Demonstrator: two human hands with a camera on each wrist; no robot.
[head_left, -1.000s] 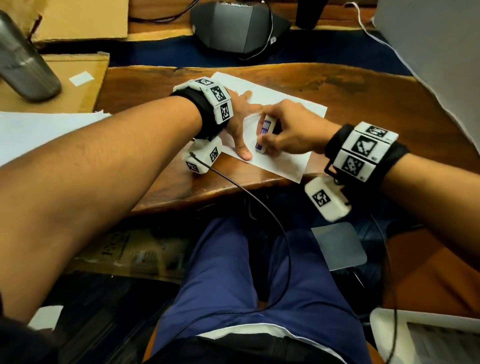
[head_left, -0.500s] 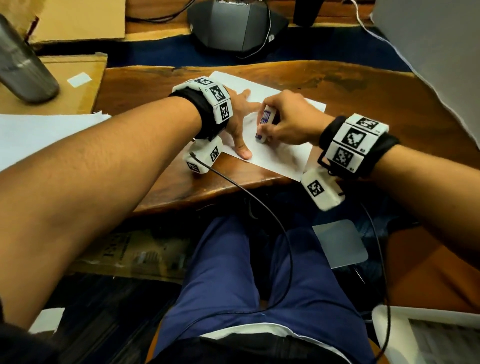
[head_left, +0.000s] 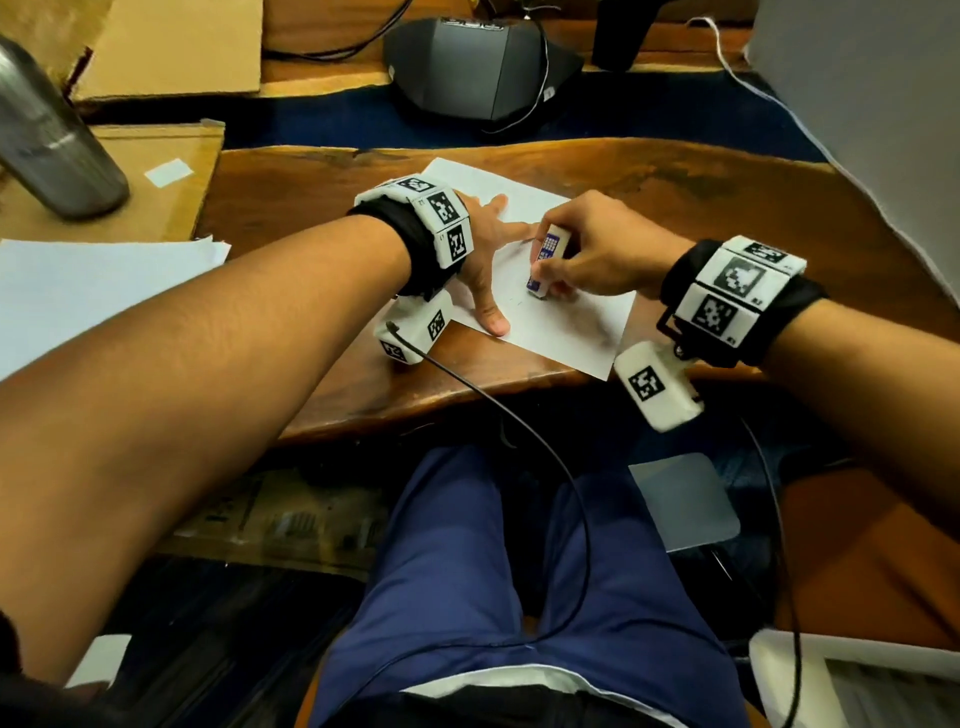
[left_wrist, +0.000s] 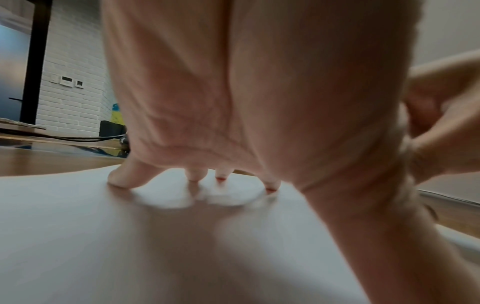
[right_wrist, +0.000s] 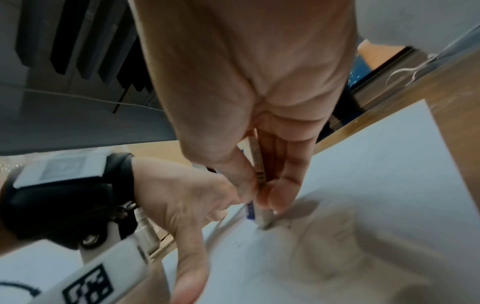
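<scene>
Right wrist view shows the eraser (right_wrist: 261, 218) standing on end, its lower corner pressed onto the sheet of paper (right_wrist: 376, 185), with the thumb and fingers of the right hand (right_wrist: 259, 144) pinched tight round its printed sleeve. Seen from the head, the eraser is near the middle of that sheet, which lies close to the near edge of the wooden table (head_left: 727, 208). The left hand (head_left: 483, 260) is just beside it, fingers spread and straight, their tips pressing the paper flat and gripping nothing. A few short dark ticks and a faint grey smear show around the eraser's tip, so the rubbing-out looks partly done: most of the sheet reads white, and those last traces seem to be what is left to clear. Further out, a metal bottle (head_left: 47, 140) stands on cardboard (head_left: 156, 208) at the far left, a stack of white sheets (head_left: 78, 291) lies beside the table, and a grey device (head_left: 483, 67) with cables sits beyond
</scene>
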